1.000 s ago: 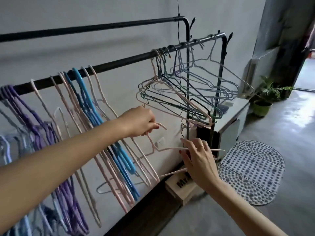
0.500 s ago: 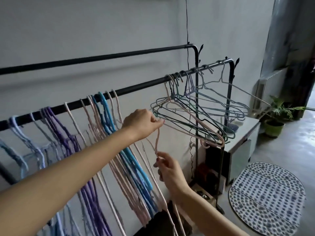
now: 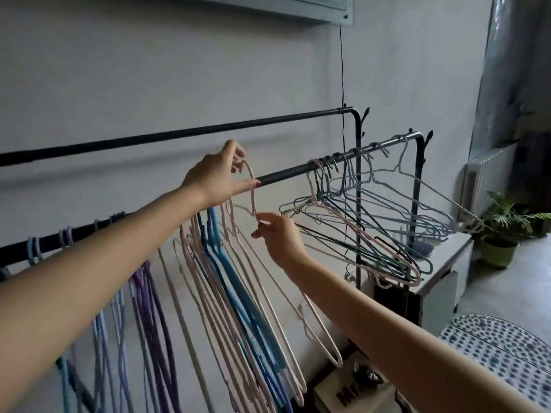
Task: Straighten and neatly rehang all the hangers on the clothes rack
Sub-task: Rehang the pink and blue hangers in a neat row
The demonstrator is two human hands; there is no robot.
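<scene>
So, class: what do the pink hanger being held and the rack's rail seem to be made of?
Pink hanger: probably wire under a matte pink coating, since it is thin, evenly round and dull. Rail: looks like metal tube painted black, with a faint sheen along its top and a smooth bend at the corner.

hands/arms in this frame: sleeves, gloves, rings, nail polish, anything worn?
Both forearms are bare as far as the frame shows: no sleeves, gloves, watch or bracelet. The left hand has dark red polish on the thumbnail. The right hand shows dark polish on a fingertip too. No ring shows on either hand at this angle, though some fingers are partly hidden.
</scene>
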